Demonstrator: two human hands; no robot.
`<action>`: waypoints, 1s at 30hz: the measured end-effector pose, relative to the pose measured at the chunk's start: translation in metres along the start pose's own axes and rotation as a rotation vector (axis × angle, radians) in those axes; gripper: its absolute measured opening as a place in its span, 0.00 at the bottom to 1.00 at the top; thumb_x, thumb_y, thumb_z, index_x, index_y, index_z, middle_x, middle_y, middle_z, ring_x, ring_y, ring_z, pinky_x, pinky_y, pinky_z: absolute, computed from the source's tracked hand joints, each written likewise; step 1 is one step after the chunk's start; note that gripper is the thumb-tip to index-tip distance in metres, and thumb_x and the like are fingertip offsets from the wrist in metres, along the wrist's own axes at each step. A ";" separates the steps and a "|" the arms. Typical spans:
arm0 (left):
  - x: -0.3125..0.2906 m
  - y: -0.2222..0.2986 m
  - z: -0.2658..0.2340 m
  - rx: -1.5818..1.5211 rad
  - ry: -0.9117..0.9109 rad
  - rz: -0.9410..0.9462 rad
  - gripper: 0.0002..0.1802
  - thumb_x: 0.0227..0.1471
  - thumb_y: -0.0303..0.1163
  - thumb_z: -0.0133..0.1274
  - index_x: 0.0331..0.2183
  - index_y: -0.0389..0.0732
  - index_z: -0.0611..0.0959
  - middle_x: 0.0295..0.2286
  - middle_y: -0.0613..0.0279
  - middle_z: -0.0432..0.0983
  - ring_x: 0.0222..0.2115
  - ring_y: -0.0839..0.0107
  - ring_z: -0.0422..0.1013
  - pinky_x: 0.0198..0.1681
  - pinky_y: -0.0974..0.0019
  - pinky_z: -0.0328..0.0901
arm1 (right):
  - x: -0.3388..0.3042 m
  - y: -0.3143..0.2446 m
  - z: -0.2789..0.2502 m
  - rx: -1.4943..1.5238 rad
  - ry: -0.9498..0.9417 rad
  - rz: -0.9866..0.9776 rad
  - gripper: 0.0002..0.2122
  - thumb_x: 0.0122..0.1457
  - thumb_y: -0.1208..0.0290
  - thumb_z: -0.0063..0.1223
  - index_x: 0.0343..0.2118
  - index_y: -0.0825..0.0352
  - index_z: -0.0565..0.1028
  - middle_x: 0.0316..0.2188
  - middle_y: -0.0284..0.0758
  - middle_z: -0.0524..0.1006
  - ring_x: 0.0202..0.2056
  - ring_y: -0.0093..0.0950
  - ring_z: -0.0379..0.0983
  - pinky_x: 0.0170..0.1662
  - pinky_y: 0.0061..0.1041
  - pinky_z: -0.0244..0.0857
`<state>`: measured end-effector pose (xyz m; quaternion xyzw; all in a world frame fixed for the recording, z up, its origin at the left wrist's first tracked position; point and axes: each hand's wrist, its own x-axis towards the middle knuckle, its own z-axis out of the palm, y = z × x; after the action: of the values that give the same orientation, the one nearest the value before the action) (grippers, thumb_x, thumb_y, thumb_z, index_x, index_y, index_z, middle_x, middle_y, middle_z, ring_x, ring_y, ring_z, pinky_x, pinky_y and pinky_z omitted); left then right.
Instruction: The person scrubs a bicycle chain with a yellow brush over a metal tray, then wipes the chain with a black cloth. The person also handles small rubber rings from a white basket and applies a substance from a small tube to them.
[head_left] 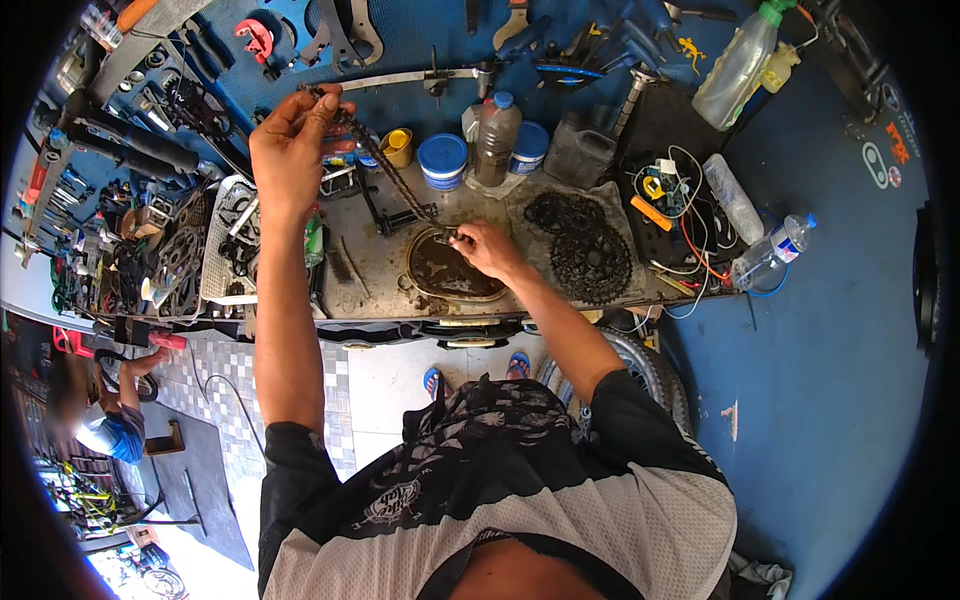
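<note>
A dark bicycle chain (388, 168) stretches slantwise between my two hands. Raised at the left, my left hand (290, 150) pinches its upper end between thumb and fingers. My right hand (487, 250) is closed on the lower part, just over the right side of a shallow oval pan (460, 297) of murky brown liquid. Whether any of the chain lies in that liquid I cannot make out. To the right of the pan, dark greasy sprockets (592, 262) rest on a cloth. A thin brush-like tool (353, 265) lies left of the pan.
Behind the pan stand a blue-lidded tub (442, 162), a bottle of brown liquid (497, 135) and a grey jerrycan (580, 150). A white basket (230, 240) of parts is at left. Tools hang on the blue wall. Another person (115, 425) sits low at far left.
</note>
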<state>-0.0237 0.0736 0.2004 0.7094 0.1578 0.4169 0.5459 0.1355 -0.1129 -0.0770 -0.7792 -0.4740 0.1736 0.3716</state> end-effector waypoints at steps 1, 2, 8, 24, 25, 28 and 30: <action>-0.001 -0.009 -0.004 0.006 0.002 -0.013 0.13 0.66 0.31 0.56 0.45 0.32 0.85 0.35 0.57 0.85 0.31 0.77 0.79 0.31 0.72 0.77 | 0.004 -0.005 -0.008 0.026 0.008 -0.033 0.13 0.63 0.61 0.61 0.38 0.69 0.78 0.35 0.44 0.77 0.36 0.44 0.77 0.39 0.45 0.69; -0.001 -0.020 -0.007 -0.002 -0.008 -0.002 0.12 0.66 0.31 0.56 0.45 0.32 0.85 0.35 0.58 0.85 0.31 0.77 0.79 0.32 0.72 0.77 | 0.008 -0.012 -0.017 0.037 -0.001 -0.021 0.14 0.63 0.61 0.61 0.37 0.70 0.78 0.34 0.45 0.76 0.34 0.45 0.77 0.38 0.45 0.69; -0.026 -0.111 -0.007 0.058 0.005 -0.174 0.12 0.64 0.30 0.58 0.43 0.31 0.84 0.33 0.59 0.84 0.31 0.77 0.79 0.28 0.71 0.77 | 0.041 -0.063 -0.091 -0.018 0.052 -0.291 0.15 0.61 0.59 0.63 0.39 0.69 0.80 0.40 0.45 0.76 0.44 0.44 0.75 0.45 0.40 0.68; -0.110 -0.228 0.077 -0.025 -0.235 -0.607 0.13 0.65 0.27 0.52 0.47 0.31 0.84 0.37 0.62 0.83 0.32 0.75 0.78 0.36 0.67 0.80 | 0.056 -0.192 -0.233 -0.102 0.194 -0.376 0.17 0.55 0.58 0.60 0.35 0.71 0.81 0.23 0.42 0.79 0.25 0.36 0.76 0.33 0.36 0.67; -0.108 -0.228 0.077 0.083 -0.295 -0.582 0.14 0.64 0.29 0.54 0.46 0.31 0.85 0.35 0.61 0.82 0.32 0.75 0.78 0.35 0.67 0.78 | 0.058 -0.196 -0.238 -0.103 0.199 -0.382 0.17 0.55 0.58 0.60 0.35 0.71 0.81 0.23 0.42 0.79 0.26 0.36 0.77 0.33 0.36 0.67; -0.097 -0.221 0.076 0.385 -0.501 -0.555 0.17 0.61 0.36 0.59 0.42 0.31 0.87 0.29 0.59 0.82 0.31 0.74 0.79 0.33 0.67 0.75 | 0.058 -0.202 -0.250 -0.141 0.262 -0.405 0.16 0.55 0.59 0.59 0.34 0.70 0.81 0.24 0.40 0.80 0.25 0.34 0.78 0.33 0.33 0.69; -0.088 -0.209 0.076 0.507 -0.592 -0.492 0.21 0.57 0.41 0.63 0.41 0.31 0.88 0.29 0.55 0.84 0.31 0.69 0.80 0.35 0.65 0.74 | 0.058 -0.204 -0.256 -0.141 0.279 -0.398 0.16 0.54 0.59 0.59 0.33 0.69 0.82 0.23 0.40 0.81 0.24 0.32 0.78 0.32 0.32 0.70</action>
<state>0.0297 0.0388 -0.0307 0.8504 0.2560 0.0026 0.4596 0.1990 -0.1131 0.2492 -0.7111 -0.5732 -0.0456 0.4047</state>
